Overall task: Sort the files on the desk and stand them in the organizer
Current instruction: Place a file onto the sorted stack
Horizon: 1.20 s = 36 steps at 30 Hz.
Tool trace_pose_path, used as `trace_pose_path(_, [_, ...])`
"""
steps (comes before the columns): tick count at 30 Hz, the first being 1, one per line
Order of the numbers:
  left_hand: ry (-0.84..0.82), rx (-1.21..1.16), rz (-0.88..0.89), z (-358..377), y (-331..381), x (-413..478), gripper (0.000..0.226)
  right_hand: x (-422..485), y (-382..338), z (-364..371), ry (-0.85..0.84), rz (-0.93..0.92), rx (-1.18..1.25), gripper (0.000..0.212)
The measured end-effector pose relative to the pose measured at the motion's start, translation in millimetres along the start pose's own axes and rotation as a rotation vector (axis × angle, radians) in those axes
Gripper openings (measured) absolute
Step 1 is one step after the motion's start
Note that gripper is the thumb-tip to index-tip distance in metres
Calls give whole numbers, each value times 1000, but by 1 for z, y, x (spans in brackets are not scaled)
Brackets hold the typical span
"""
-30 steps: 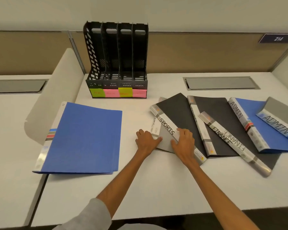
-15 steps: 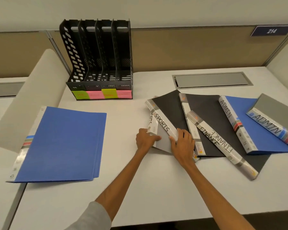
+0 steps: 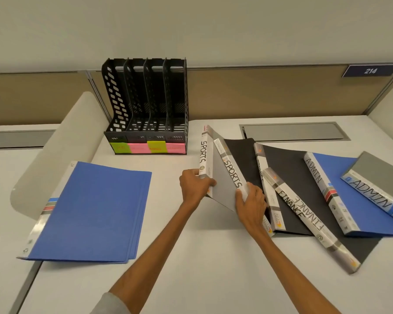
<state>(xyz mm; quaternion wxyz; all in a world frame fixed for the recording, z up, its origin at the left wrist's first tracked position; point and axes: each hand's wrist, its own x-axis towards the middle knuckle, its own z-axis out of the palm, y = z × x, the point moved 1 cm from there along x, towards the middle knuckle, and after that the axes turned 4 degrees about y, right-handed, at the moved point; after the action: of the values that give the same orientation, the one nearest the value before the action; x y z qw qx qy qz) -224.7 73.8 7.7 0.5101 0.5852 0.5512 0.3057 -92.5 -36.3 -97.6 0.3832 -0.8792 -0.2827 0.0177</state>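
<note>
A grey SPORTS file (image 3: 222, 177) is tilted up off the desk, its spine raised. My left hand (image 3: 194, 185) grips the near end of its spine. My right hand (image 3: 251, 202) holds the near end of a second, black SPORTS file (image 3: 243, 159) that lies against it. To the right lie two black FINANCE files (image 3: 304, 214), a blue ADMIN file (image 3: 340, 177) and a grey ADMIN file (image 3: 381, 175), overlapping. A black organizer (image 3: 145, 114) with several slots and coloured sticky labels stands at the back.
A stack of blue folders (image 3: 93, 209) lies flat at the left, overhanging the gap between two desks. A curved white divider (image 3: 61, 141) rises left of the organizer. A grey cable hatch (image 3: 293, 131) is set into the desk behind the files.
The grey SPORTS file has been lifted from flat under the black one to tilted up on its edge. Both hands rose with it. The camera has tilted upward.
</note>
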Motion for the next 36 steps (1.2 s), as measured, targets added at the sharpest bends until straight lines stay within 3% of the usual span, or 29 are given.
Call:
trace_pose_path(6, [107, -67, 43, -42, 29, 4, 38, 14, -41, 11, -184, -41, 155, 57])
trace_pose_path(16, [242, 21, 393, -91, 64, -14, 34, 25, -105, 29, -731, 300, 772, 62])
trace_pose_path(19, [249, 51, 464, -88, 70, -19, 19, 27, -114, 27, -754, 331, 832, 62])
trace_pose_path(28, [211, 64, 598, -48, 82, -38, 19, 42, -116, 17, -769, 374, 959, 34])
trace_pose_path(36, [167, 73, 676, -33, 81, -42, 22, 49, -99, -1, -688, 407, 952, 43])
